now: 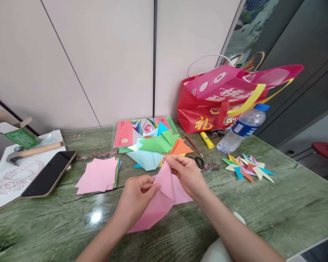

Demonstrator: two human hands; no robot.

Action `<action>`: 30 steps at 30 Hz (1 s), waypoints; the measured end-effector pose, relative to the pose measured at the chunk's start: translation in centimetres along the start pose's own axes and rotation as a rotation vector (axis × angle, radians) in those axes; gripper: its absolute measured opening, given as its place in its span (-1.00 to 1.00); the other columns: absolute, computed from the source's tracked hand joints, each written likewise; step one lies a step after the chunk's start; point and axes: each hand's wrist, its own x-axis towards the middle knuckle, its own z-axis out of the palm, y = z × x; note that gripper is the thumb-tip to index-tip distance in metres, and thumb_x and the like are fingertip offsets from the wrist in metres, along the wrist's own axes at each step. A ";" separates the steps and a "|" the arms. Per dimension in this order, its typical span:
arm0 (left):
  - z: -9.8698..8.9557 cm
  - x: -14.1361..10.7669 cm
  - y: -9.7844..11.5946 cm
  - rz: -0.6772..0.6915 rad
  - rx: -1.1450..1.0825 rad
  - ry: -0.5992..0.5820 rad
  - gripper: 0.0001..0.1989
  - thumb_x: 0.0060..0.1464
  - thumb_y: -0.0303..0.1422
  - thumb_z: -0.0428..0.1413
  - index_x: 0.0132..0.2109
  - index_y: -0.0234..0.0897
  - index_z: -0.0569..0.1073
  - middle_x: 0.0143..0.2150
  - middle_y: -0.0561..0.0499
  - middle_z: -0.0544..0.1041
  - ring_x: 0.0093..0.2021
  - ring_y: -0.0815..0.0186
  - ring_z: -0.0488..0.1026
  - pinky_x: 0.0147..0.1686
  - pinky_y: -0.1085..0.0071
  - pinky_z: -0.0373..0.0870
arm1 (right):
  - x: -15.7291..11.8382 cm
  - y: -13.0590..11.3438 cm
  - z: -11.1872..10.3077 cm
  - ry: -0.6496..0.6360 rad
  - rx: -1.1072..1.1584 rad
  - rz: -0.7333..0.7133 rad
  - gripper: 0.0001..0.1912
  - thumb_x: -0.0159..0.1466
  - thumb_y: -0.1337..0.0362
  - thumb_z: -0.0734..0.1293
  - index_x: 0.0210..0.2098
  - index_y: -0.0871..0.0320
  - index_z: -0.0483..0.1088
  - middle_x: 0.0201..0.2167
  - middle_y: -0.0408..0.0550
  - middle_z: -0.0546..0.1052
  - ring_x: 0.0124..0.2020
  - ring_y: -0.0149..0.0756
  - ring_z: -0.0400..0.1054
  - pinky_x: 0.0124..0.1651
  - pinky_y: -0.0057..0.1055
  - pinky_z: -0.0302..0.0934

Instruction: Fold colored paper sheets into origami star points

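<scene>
A partly folded sheet of pink paper (164,196) is held between my two hands, low over the green table (262,207). My left hand (139,193) pinches its left edge between thumb and fingers. At the upper tip of the fold, my right hand (183,173) grips the paper with thumb and forefinger. Just beyond lie folded paper pieces in green (160,143), light blue (147,159) and orange (181,147). A stack of square pink sheets (97,174) rests to the left of my left hand.
Colourful paper stars (250,167) lie at right, near a plastic bottle (242,127). Behind stand a red bag (202,105), a yellow glue stick (207,140) and a red pencil (193,145). Black-handled scissors (199,162) are beside my right hand. At left are a phone (49,174) and a hammer (41,149).
</scene>
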 end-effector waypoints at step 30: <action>0.1 -0.2 0.3 -0.017 -0.046 0.085 -0.84 -0.13 -0.29 0.14 -0.48 -0.33 0.47 -0.60 0.04 0.50 -0.62 0.36 0.34 -0.63 0.49 0.12 | -0.5 0.8 0.3 0.091 -0.378 -0.362 -0.85 0.14 0.21 0.33 -0.32 0.12 0.33 -0.55 -0.21 0.42 -0.49 -0.42 0.29 -0.42 -0.49 0.18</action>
